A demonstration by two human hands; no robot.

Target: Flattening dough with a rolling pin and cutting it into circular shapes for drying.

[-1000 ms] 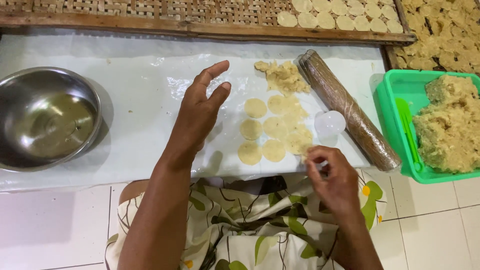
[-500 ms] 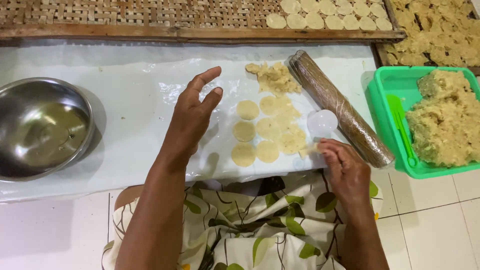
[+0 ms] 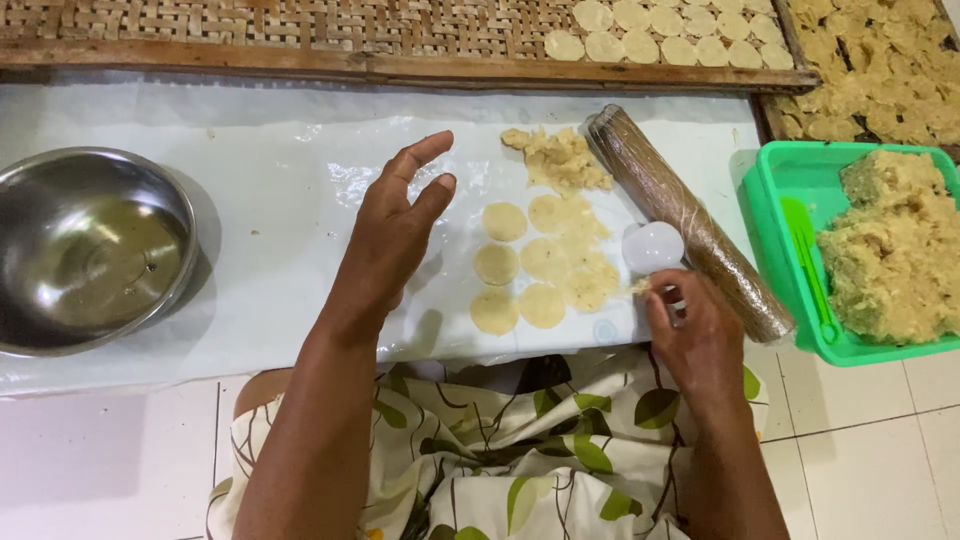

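Note:
My left hand (image 3: 400,225) hovers open over the white plastic sheet (image 3: 280,200), fingers spread, just left of several flat round dough discs (image 3: 540,260). My right hand (image 3: 690,325) rests at the sheet's near right edge, its fingertips pinching a small bit of dough (image 3: 640,287). A small clear round cutter (image 3: 652,246) lies just above that hand. A lump of dough scraps (image 3: 560,158) sits beyond the discs. A plastic-wrapped rolling pin (image 3: 690,220) lies diagonally to the right.
A steel bowl (image 3: 85,250) stands at the left. A green tub (image 3: 780,190) holding dough and a green spatula (image 3: 810,260) is at the right. Woven trays (image 3: 300,30) with more discs run along the far side. White tiled floor and my leaf-patterned cloth lie near me.
My right hand has moved slightly up toward the cutter and now pinches a dough scrap. My left hand stays raised over the sheet, barely shifted.

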